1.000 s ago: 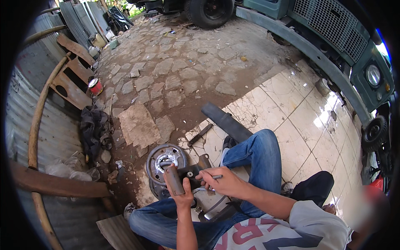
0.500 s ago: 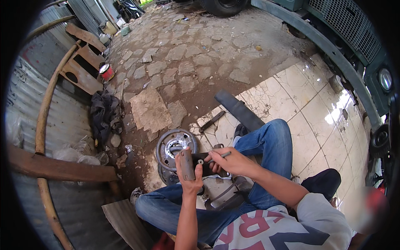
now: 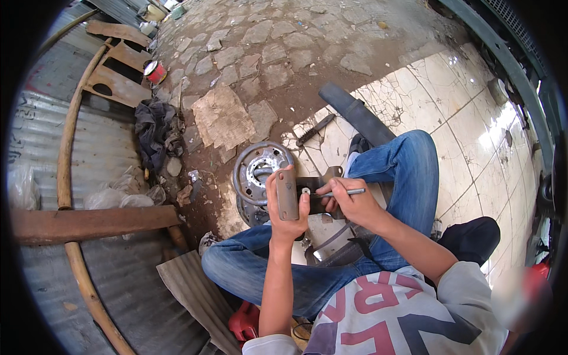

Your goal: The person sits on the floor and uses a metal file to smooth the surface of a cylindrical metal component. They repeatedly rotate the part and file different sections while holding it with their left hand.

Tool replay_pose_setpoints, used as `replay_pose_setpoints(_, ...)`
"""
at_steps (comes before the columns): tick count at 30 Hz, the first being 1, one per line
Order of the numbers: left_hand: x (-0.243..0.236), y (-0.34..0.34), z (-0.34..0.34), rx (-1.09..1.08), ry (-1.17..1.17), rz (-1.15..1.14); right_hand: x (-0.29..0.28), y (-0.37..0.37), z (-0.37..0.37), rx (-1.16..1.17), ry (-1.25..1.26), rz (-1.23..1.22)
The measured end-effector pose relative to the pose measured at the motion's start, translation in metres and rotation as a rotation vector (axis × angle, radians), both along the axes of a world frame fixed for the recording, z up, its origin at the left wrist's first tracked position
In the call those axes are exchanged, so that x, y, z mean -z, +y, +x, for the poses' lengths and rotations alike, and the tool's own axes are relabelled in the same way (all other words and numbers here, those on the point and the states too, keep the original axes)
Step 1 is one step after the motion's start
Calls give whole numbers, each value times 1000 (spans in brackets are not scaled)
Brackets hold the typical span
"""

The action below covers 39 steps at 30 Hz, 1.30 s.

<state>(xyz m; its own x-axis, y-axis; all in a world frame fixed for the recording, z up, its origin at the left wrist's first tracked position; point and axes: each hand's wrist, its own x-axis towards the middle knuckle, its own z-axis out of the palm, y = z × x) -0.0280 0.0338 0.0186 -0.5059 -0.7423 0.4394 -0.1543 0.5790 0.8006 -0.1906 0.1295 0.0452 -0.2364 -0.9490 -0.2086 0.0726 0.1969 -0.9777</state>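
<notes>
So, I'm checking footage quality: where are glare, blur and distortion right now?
Head view: glare whitens some floor tiles; a smeared patch blurs the lower right; the bumper bends along the rim; the held metal bracket looks fairly sharp.

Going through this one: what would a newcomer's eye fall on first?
Probably the brown metal bracket near the middle, upright in the left hand, with the right hand holding a slim grey rod beside it. Next, the round metal wheel on the ground just beyond the left hand. Then the red can at upper left.
</notes>
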Motion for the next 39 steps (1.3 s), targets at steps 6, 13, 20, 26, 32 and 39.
replay_pose_setpoints(6, 1, -4, 6, 16, 8, 70, 5, 2, 12, 9, 89, -87)
replay_pose_setpoints(13, -5, -8, 3, -28, -92, -62, -3, 10, 29, -36, 526, -398)
replay_pose_setpoints(20, 1, -2, 1, -96, -82, -14, -5, 2, 16, -14, 129, -64)
replay_pose_setpoints(26, 4, 0, 1, -141, -68, 42, -6, 6, 11, -66, 323, -329)
replay_pose_setpoints(32, 7, -2, 0, -93, 20, 19, -11, 9, 9, -107, 212, -195)
replay_pose_setpoints(39, 17, 0, 6, -111, 157, 98, -5, 8, 9, -37, 59, -125)
